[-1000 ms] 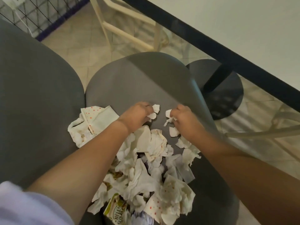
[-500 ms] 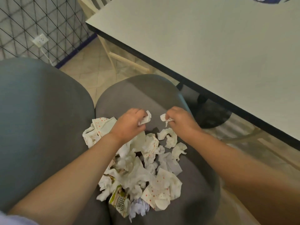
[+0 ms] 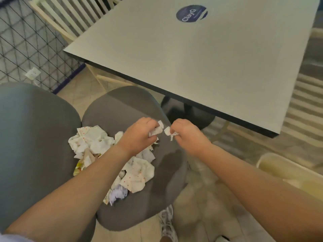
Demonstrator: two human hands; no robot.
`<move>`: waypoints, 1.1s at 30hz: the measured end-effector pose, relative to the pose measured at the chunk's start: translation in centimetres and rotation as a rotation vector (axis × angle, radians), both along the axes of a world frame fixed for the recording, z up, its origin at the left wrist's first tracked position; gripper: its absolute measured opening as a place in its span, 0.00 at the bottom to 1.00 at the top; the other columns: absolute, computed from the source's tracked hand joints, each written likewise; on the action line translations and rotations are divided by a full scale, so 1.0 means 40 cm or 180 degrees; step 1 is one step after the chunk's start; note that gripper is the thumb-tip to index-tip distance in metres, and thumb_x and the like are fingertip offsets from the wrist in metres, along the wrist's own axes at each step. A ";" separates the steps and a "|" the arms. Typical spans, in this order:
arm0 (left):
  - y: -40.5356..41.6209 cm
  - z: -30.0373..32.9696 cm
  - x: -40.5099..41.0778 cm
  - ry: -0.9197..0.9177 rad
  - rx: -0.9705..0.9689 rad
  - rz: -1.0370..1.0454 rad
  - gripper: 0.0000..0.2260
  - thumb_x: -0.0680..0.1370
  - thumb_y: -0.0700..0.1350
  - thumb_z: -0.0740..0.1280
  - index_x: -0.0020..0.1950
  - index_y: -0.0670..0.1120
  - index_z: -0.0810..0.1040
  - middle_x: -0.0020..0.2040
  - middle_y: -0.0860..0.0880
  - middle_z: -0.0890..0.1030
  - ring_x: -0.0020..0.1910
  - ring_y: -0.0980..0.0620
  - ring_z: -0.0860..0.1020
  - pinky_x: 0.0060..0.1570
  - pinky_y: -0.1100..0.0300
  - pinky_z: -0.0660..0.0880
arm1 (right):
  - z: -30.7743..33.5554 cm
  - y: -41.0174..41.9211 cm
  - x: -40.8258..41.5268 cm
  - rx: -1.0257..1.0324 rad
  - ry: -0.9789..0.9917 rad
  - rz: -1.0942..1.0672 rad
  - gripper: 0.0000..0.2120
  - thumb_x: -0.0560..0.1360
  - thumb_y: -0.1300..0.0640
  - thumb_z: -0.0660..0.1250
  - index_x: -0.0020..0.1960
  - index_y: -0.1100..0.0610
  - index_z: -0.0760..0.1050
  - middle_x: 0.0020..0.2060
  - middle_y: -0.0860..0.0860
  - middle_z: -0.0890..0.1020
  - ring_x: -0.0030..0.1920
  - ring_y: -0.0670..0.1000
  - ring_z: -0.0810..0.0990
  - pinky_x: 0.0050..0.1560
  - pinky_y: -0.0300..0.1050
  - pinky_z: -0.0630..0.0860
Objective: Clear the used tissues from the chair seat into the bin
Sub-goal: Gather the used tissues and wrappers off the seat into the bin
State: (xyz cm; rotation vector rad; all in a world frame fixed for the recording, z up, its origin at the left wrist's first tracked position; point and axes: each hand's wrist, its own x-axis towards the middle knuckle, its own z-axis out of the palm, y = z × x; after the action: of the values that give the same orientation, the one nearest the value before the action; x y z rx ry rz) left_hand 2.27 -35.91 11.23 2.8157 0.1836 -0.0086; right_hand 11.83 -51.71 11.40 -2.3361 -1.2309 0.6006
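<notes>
A heap of crumpled white and dotted tissues (image 3: 97, 144) lies on the grey chair seat (image 3: 122, 105), with a printed wrapper among them. My left hand (image 3: 139, 135) hovers over the heap and grips a small wad of tissue (image 3: 156, 131). My right hand (image 3: 187, 137) is just to its right, above the seat's right side, pinching another small scrap of tissue (image 3: 169, 131). A cream bin (image 3: 272, 165) stands on the floor at the right, partly hidden behind my right forearm.
A grey table (image 3: 201, 63) with a dark edge and a blue round logo stands close beyond the chair. The chair's grey backrest (image 3: 31, 137) fills the left. A wire mesh fence and a pale slatted chair are at the far left. My shoe (image 3: 167, 222) is below the seat.
Both hands have lifted off the heap, each keeping a small tissue scrap. The view has pulled back and tilted up, bringing in the table top and the bin at right.
</notes>
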 end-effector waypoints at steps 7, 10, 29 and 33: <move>-0.333 -0.013 0.070 0.0104 -0.0256 -0.0618 0.09 0.73 0.39 0.67 0.52 0.42 0.77 0.44 0.49 0.75 0.45 0.53 0.69 0.46 0.59 0.68 | -0.011 -0.369 -0.006 0.0269 0.0006 -0.0539 0.10 0.75 0.67 0.61 0.55 0.63 0.76 0.53 0.58 0.76 0.55 0.58 0.74 0.56 0.46 0.70; -0.489 -0.029 0.110 0.0187 -0.0420 -0.0961 0.09 0.74 0.40 0.67 0.54 0.43 0.77 0.46 0.48 0.76 0.46 0.53 0.70 0.47 0.61 0.67 | -0.036 -0.550 -0.011 0.0259 0.0080 -0.0840 0.07 0.70 0.69 0.63 0.46 0.66 0.78 0.44 0.63 0.79 0.48 0.61 0.78 0.50 0.44 0.70; -0.824 -0.155 0.181 0.0702 -0.0765 -0.1273 0.18 0.74 0.37 0.64 0.64 0.45 0.73 0.62 0.49 0.72 0.64 0.52 0.66 0.64 0.65 0.59 | -0.165 -0.925 -0.033 -0.0416 0.0736 -0.2188 0.18 0.76 0.62 0.61 0.66 0.57 0.70 0.63 0.54 0.71 0.65 0.56 0.68 0.65 0.49 0.67; -0.717 -0.141 0.156 0.0531 -0.0719 -0.0995 0.17 0.75 0.34 0.60 0.62 0.45 0.75 0.60 0.49 0.73 0.62 0.53 0.67 0.64 0.62 0.63 | -0.157 -0.793 -0.019 -0.0274 0.0541 -0.1877 0.15 0.76 0.61 0.61 0.62 0.57 0.73 0.58 0.55 0.74 0.62 0.57 0.70 0.64 0.53 0.68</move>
State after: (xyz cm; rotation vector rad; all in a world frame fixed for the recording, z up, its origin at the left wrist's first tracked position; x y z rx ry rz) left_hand 8.51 -64.59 5.60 2.5873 -0.2091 -0.3153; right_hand 11.08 -83.42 5.11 -2.4860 -0.4074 0.6285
